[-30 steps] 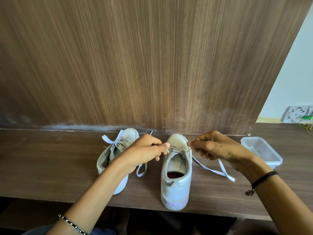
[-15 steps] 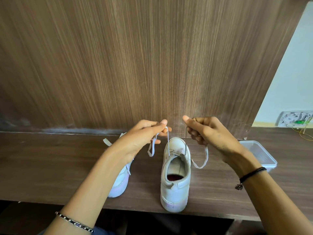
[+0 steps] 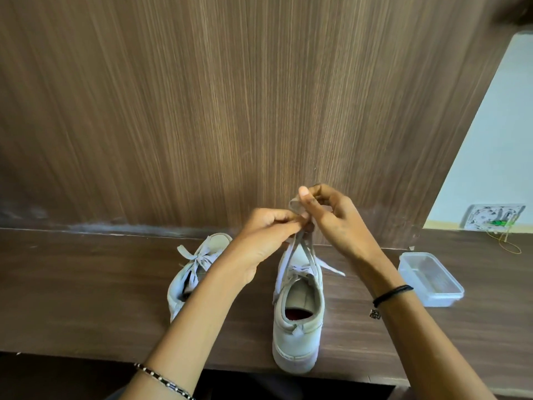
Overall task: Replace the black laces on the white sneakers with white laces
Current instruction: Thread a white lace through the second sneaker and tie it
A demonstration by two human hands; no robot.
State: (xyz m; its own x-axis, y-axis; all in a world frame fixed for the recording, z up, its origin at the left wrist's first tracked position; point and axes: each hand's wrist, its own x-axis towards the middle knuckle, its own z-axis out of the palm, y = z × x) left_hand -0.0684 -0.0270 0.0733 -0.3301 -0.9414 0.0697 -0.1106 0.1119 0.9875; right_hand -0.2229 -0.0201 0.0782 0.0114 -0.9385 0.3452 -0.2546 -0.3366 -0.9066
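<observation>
1. Left hand (image 3: 268, 235): fingers curled, tips pinching the white lace (image 3: 290, 252) above the toe end of the centre sneaker (image 3: 297, 327).
2. Right hand (image 3: 336, 223): fingers curled, thumb pointing up, pinching a loop of the same lace. The two hands touch at the fingertips.
3. Lace: two strands rise from the sneaker's top eyelets to the hands and meet just under them. One loose end lies on the surface (image 3: 86, 284) just right of the shoe.
4. Centre sneaker: white, upright, heel at the near edge, toe toward the wood panel (image 3: 202, 111). Dark red insole shows in the opening.
5. Second sneaker (image 3: 184, 287): white, left of the first, tilted to one side, partly hidden behind the left forearm. Its white lace is tied in a bow (image 3: 197, 255).
6. Clear plastic container (image 3: 429, 280): on the surface right of the right wrist, well apart from both sneakers.
7. Wrists: beaded bracelet (image 3: 164, 379) on the left, black band (image 3: 392, 293) with a small charm on the right.
8. Far right: wall plate (image 3: 493, 216) on the pale wall, with a thin yellow loop (image 3: 509, 245) on the surface below it. Can't tell what the loop is.
</observation>
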